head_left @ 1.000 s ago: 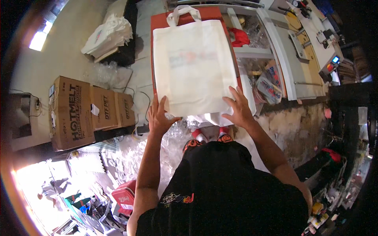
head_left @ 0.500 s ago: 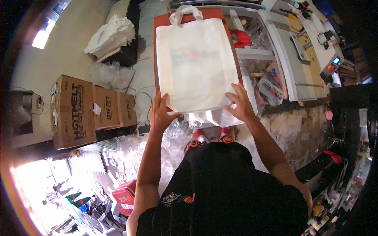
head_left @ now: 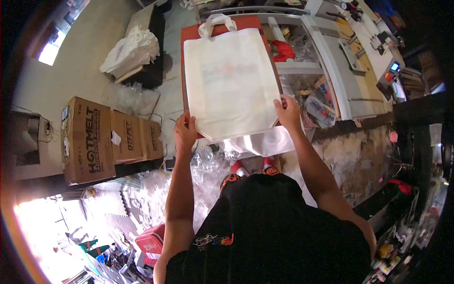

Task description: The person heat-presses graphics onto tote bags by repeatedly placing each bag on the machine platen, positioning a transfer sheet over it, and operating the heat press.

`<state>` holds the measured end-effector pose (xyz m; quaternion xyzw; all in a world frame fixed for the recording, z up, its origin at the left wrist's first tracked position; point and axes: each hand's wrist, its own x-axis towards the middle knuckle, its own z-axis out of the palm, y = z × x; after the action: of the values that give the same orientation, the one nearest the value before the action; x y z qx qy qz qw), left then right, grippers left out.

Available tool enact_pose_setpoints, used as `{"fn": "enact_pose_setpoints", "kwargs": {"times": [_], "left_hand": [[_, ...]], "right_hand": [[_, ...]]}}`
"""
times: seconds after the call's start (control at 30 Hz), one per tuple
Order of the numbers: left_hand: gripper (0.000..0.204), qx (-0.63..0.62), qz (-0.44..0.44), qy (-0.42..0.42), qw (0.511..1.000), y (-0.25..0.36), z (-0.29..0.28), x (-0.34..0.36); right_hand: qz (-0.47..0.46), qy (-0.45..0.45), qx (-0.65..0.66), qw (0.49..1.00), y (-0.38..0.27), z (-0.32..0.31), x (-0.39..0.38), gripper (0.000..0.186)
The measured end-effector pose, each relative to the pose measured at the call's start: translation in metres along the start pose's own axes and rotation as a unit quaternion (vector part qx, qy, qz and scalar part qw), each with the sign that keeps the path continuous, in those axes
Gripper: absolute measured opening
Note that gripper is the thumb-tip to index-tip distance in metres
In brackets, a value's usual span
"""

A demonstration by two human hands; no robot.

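Observation:
A white fabric tote bag (head_left: 231, 102) lies flat on a reddish board (head_left: 190, 34), its handle loop at the far end. Blurred print shows faintly across its upper half. My left hand (head_left: 186, 135) is at the bag's near left corner, thumb and fingers closed on the side edge. On the opposite edge, somewhat farther up, my right hand (head_left: 289, 114) pinches the bag's side. White sheet-like material (head_left: 262, 144) hangs below the bag's near edge, above my feet.
A machine with a grey frame (head_left: 331, 71) and a small lit screen (head_left: 395, 67) stands at the right. Stacked white bags (head_left: 132, 51) rest at the far left. Cardboard boxes (head_left: 90, 142) stand at left, and crumpled clear plastic (head_left: 208, 173) covers the floor.
My spread fingers have closed onto the bag's side edges. The right hand has moved slightly up along its edge. The whole view has shifted a little.

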<state>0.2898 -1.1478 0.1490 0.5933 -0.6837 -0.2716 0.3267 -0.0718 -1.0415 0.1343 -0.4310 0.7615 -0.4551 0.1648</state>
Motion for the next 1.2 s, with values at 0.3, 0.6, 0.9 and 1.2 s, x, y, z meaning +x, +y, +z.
{"fn": "enact_pose_setpoints", "kwargs": {"times": [0.3, 0.6, 0.9, 1.2], "left_hand": [[0.035, 0.003, -0.021, 0.007, 1.0, -0.017, 0.007, -0.004], [0.041, -0.005, -0.008, 0.012, 1.0, -0.011, 0.011, -0.005], [0.04, -0.01, -0.005, 0.026, 1.0, -0.027, 0.017, -0.002], [0.036, 0.021, 0.032, 0.031, 0.999, -0.011, 0.015, -0.002]], "right_hand": [[-0.026, 0.016, -0.075, 0.997, 0.006, 0.0, -0.006, 0.031], [0.019, 0.04, -0.061, 0.997, 0.007, 0.009, -0.002, 0.032], [-0.035, 0.041, -0.1, 0.994, 0.005, 0.011, -0.007, 0.038], [-0.018, 0.045, -0.116, 0.992, 0.006, 0.011, -0.007, 0.035]]}}
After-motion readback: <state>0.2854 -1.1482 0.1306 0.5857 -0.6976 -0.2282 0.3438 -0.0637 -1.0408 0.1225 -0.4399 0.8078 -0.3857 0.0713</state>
